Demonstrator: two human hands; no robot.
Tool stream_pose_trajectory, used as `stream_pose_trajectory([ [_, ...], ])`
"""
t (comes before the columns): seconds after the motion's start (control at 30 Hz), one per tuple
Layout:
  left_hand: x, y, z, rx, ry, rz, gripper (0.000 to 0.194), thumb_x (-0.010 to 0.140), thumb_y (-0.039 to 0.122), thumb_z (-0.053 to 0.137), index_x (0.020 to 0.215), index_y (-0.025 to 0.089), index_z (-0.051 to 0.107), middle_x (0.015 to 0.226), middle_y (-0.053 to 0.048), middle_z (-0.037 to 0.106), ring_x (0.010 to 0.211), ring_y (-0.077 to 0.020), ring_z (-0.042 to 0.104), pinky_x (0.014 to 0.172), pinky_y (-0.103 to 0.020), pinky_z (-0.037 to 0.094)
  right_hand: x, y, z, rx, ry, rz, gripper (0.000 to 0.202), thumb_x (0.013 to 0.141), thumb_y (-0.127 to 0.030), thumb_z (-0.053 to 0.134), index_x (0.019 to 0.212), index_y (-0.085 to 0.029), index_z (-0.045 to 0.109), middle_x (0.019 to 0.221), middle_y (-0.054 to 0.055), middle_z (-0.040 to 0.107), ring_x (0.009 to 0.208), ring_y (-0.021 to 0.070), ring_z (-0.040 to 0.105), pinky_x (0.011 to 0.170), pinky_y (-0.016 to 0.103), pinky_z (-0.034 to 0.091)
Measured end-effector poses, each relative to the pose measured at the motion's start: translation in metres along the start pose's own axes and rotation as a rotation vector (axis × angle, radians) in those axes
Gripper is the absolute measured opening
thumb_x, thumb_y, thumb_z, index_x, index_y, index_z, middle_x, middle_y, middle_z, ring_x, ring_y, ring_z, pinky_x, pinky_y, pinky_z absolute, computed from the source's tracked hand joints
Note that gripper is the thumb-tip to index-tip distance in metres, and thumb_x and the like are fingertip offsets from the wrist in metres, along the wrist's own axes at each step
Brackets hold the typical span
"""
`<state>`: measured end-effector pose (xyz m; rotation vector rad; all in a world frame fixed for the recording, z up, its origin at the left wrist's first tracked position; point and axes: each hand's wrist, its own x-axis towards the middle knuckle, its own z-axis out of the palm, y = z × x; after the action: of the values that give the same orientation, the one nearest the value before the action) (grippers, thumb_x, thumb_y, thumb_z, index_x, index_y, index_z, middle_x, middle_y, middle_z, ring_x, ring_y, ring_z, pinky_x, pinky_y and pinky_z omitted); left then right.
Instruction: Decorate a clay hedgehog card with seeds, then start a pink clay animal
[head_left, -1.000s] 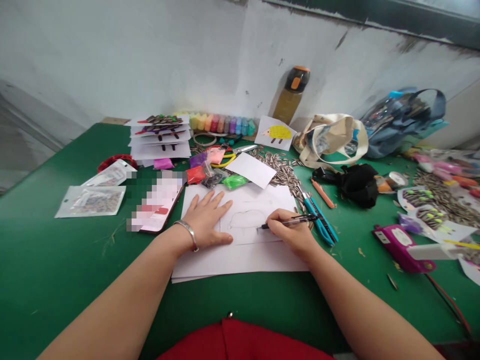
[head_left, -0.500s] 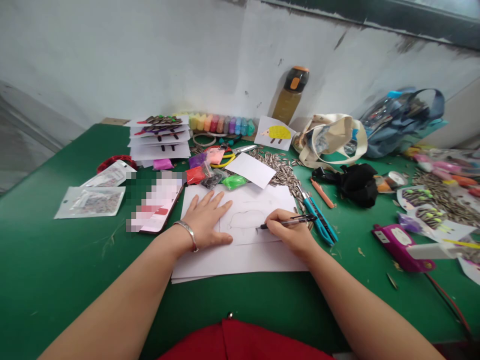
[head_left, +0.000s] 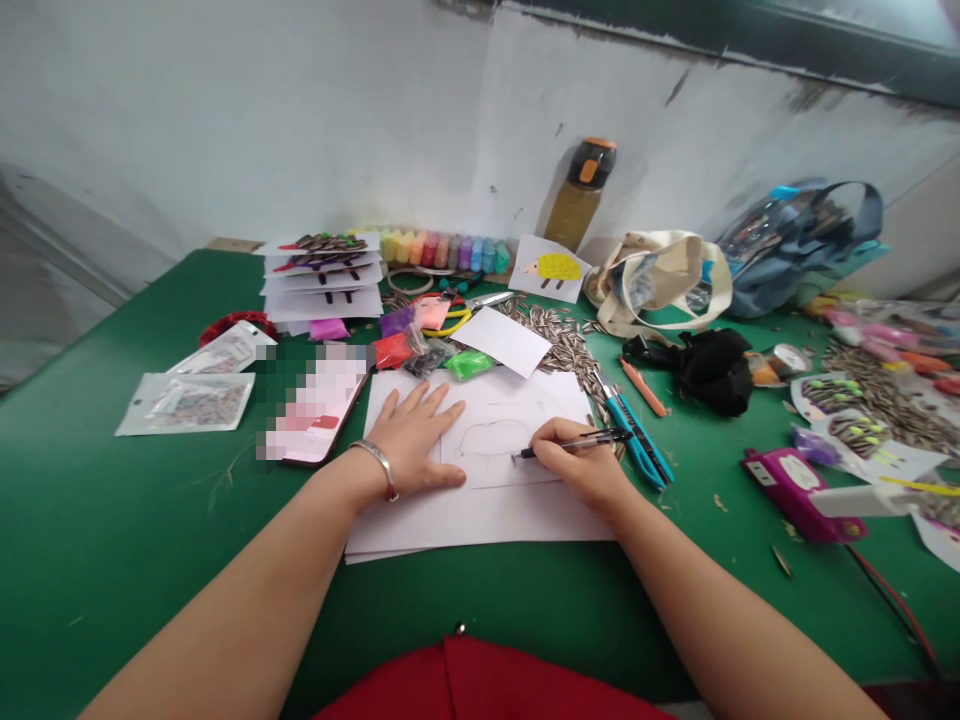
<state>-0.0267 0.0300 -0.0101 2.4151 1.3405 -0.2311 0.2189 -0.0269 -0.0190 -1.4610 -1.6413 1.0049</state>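
Note:
White paper sheets [head_left: 480, 518] lie stacked on the green table in front of me. A smaller sheet on top carries a thin line drawing [head_left: 495, 438] of a rounded animal body with short leg lines. My left hand [head_left: 415, 440] is spread flat on the paper, left of the drawing, fingers apart. In my right hand [head_left: 581, 465] a black pen [head_left: 592, 440] is pinched, its tip at the paper by the drawing's lower right. A blank white card [head_left: 501, 340] overlaps the sheets' far edge.
Sunflower seeds [head_left: 566, 345], clay packets [head_left: 469, 363], scissors [head_left: 480, 302] and a yellow hedgehog picture [head_left: 551, 267] lie beyond the paper. A phone [head_left: 322, 410] is at left; a teal cutter [head_left: 637, 440] and purple glue gun [head_left: 799, 490] at right. A bottle [head_left: 579, 195] stands by the wall.
The view has shifted very slightly. Both hands and the pen stay in nearly the same place on the paper; a short leg line below the body looks a little clearer.

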Motion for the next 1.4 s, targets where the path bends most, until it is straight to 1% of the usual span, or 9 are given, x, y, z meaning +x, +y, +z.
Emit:
stream_pose_trajectory([
  [0.1,-0.0001,0.0001,-0.0003,0.000,0.004,0.001,0.096,0.063,0.068,0.059,0.145,0.027,0.028,0.156,-0.010,0.011,0.141,-0.0374,0.005,0.110,-0.059,0.004,0.0003,0.0007,0.0007,0.005,0.013,0.004,0.012,0.075,-0.021,0.053,0.067,-0.018,0.061,0.062,-0.001,0.056,0.060,0.0134,0.049,0.056,0.025,0.038],
  [0.27,-0.0002,0.0009,-0.0016,0.019,-0.006,-0.005,0.096,0.064,0.067,0.059,0.145,0.028,0.027,0.156,-0.010,0.011,0.142,-0.0355,0.005,0.110,-0.059,0.005,0.0002,0.0005,0.0004,0.047,-0.015,0.016,0.012,0.074,-0.020,0.054,0.064,-0.018,0.059,0.059,-0.002,0.054,0.057,0.0124,0.047,0.053,0.025,0.037],
  [0.43,0.0004,0.0017,-0.0020,0.022,-0.010,-0.010,0.095,0.064,0.067,0.059,0.145,0.027,0.028,0.156,-0.011,0.011,0.141,-0.0360,0.005,0.110,-0.058,0.005,-0.0003,0.0001,0.0005,0.060,0.013,0.023,0.011,0.075,-0.020,0.053,0.067,-0.018,0.061,0.061,-0.001,0.055,0.059,0.0124,0.048,0.055,0.025,0.037],
  [0.6,0.0006,0.0028,-0.0028,0.038,-0.014,-0.017,0.095,0.065,0.066,0.059,0.145,0.027,0.027,0.156,-0.010,0.011,0.142,-0.0353,0.005,0.110,-0.058,0.004,-0.0006,0.0004,-0.0009,0.065,-0.031,0.009,0.011,0.073,-0.018,0.054,0.064,-0.017,0.060,0.060,-0.002,0.055,0.058,0.0118,0.047,0.054,0.025,0.037],
  [0.77,0.0008,0.0040,-0.0046,0.051,-0.025,-0.021,0.095,0.065,0.067,0.058,0.145,0.026,0.027,0.155,-0.011,0.012,0.142,-0.0347,0.005,0.110,-0.059,0.005,0.0011,0.0001,-0.0006,0.063,0.008,0.015,0.011,0.073,-0.019,0.053,0.066,-0.017,0.061,0.062,-0.001,0.056,0.059,0.0121,0.048,0.055,0.025,0.038],
  [0.97,0.0012,0.0052,-0.0051,0.054,-0.032,-0.023,0.095,0.065,0.065,0.059,0.145,0.026,0.027,0.155,-0.011,0.012,0.142,-0.0351,0.005,0.110,-0.059,0.006,0.0001,-0.0011,-0.0018,0.065,-0.019,-0.001,0.011,0.072,-0.017,0.053,0.063,-0.017,0.060,0.060,-0.002,0.054,0.058,0.0115,0.046,0.054,0.024,0.036],
  [1.2,0.0009,0.0044,-0.0041,0.050,-0.022,-0.019,0.095,0.065,0.066,0.059,0.145,0.026,0.028,0.155,-0.011,0.012,0.142,-0.0356,0.004,0.110,-0.060,0.005,0.0007,-0.0005,-0.0009,0.059,0.008,0.013,0.012,0.074,-0.020,0.053,0.066,-0.017,0.061,0.061,-0.001,0.056,0.059,0.0121,0.048,0.055,0.024,0.038],
  [1.4,0.0005,0.0042,-0.0033,0.041,-0.014,-0.016,0.095,0.065,0.066,0.059,0.145,0.027,0.027,0.155,-0.011,0.013,0.142,-0.0351,0.005,0.110,-0.058,0.006,0.0012,0.0014,-0.0021,0.052,-0.039,0.009,0.011,0.072,-0.020,0.053,0.064,-0.017,0.060,0.059,-0.002,0.054,0.057,0.0117,0.047,0.054,0.024,0.037],
])
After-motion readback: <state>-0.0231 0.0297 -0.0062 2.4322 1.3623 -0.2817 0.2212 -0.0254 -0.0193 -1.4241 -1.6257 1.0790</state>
